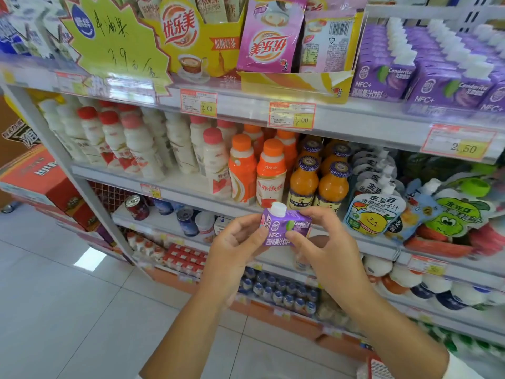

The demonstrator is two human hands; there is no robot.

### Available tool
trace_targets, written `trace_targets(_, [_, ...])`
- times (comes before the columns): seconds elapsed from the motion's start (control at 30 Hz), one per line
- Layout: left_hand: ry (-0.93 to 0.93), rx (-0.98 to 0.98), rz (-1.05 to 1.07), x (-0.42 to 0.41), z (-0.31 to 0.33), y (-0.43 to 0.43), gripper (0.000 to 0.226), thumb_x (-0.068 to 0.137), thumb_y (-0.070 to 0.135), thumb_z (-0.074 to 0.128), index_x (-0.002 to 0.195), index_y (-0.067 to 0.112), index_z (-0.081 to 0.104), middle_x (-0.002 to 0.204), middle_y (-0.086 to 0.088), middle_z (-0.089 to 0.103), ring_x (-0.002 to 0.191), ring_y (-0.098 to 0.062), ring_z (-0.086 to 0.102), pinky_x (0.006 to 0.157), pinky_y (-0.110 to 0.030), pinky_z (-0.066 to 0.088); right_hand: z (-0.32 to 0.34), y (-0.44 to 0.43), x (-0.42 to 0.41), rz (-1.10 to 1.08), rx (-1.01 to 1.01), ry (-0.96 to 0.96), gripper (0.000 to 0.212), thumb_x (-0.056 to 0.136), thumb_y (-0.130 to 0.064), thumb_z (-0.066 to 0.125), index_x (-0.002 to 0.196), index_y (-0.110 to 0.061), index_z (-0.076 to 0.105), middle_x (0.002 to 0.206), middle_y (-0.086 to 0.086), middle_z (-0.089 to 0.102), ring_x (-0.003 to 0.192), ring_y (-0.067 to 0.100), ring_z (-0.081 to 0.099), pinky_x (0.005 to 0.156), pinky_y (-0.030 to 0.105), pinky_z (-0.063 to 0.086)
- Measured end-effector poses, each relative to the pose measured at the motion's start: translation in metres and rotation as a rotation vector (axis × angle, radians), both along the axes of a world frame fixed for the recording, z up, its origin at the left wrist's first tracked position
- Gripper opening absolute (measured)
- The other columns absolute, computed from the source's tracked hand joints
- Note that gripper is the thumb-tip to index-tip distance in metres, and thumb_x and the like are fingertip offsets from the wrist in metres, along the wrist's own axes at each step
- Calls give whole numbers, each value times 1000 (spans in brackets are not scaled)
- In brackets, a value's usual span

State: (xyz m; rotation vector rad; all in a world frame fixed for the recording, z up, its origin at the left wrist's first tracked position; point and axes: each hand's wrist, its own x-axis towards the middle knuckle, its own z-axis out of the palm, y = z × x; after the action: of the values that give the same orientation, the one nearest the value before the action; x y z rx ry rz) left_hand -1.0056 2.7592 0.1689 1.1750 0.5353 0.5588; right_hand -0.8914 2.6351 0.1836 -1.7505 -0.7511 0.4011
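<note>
Facing a big shop shelf [355, 127] full of drinks. Looked at rows of purple cartons [382, 75] at top right and orange bottles [303, 184] lower down. Used the left hand [235, 253] and the right hand [328, 250], fingers [257, 236] clamped on either side, to hold one small purple carton [284, 228] upright in front of those bottles, white cap [278, 208] on top.

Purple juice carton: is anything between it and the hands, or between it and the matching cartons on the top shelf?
Nothing visible. The left hand and right hand both pinch the purple juice carton directly, out in front of the shelves. Matching cartons stand higher right, only air between.
</note>
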Motion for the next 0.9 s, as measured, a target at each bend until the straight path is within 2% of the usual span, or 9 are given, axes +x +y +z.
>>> trace_targets(0.07, [-30,-42,15,2,1,-2,36,81,27,63,112,11,68,106,-9,75,99,-20,71,81,-26,57,2,-3,1,47,50,126,38,82,-32,72,114,-42,53,109,-20,65,82,14,70,71,30,60])
trace_targets(0.13, [-41,-65,9,4,2,-6,30,81,23,62,107,10,71,103,-9,75,95,-20,72,78,-24,57,5,-6,1,104,83,248,50,76,-37,72,122,-38,53,114,-16,63,89,8,69,75,25,57])
trace_targets(0.2, [-20,-70,-33,6,3,-12,31,80,21,65,108,10,71,105,-8,75,97,-19,72,81,-25,57,6,-8,0,135,102,308,61,70,-40,73,127,-39,52,120,-9,57,93,6,68,72,20,54])
trace_targets(0.27, [18,-78,-104,7,3,-19,37,78,21,67,114,12,70,112,-7,74,104,-19,69,86,-27,55,5,-10,-1,128,114,324,64,67,-41,75,128,-41,53,122,-4,56,97,9,68,74,23,54])
trace_targets(0.37, [21,-172,-155,8,3,-24,40,80,24,66,119,12,67,118,-9,71,107,-20,68,85,-27,56,5,-15,1,132,135,336,61,70,-38,74,128,-43,54,122,-11,61,102,9,67,79,25,56])
trace_targets(0.53, [-44,-332,-261,10,5,-24,46,88,17,62,134,15,56,124,-18,67,105,-25,67,83,-30,59,5,-27,-2,289,137,402,46,89,-23,59,131,-39,51,121,-15,67,112,1,62,84,13,50])
trace_targets(0.67, [-31,-246,-225,10,0,-24,49,82,12,65,130,10,57,120,-15,69,107,-25,68,86,-32,58,2,-33,0,284,87,359,43,92,-24,57,130,-42,51,123,-21,65,116,-2,58,91,16,49])
trace_targets(0.8, [71,-57,-91,11,-6,-28,58,68,21,77,123,16,61,111,-3,74,109,-23,68,91,-38,56,-2,-37,9,164,80,301,37,81,-35,63,118,-34,62,108,-6,71,103,19,66,86,36,56])
trace_targets(0.9, [91,-21,-74,10,-9,-29,54,70,22,84,119,16,62,109,-4,74,107,-24,68,93,-42,55,-2,-41,15,163,73,298,38,79,-34,62,117,-33,61,105,-4,71,99,14,67,76,28,56])
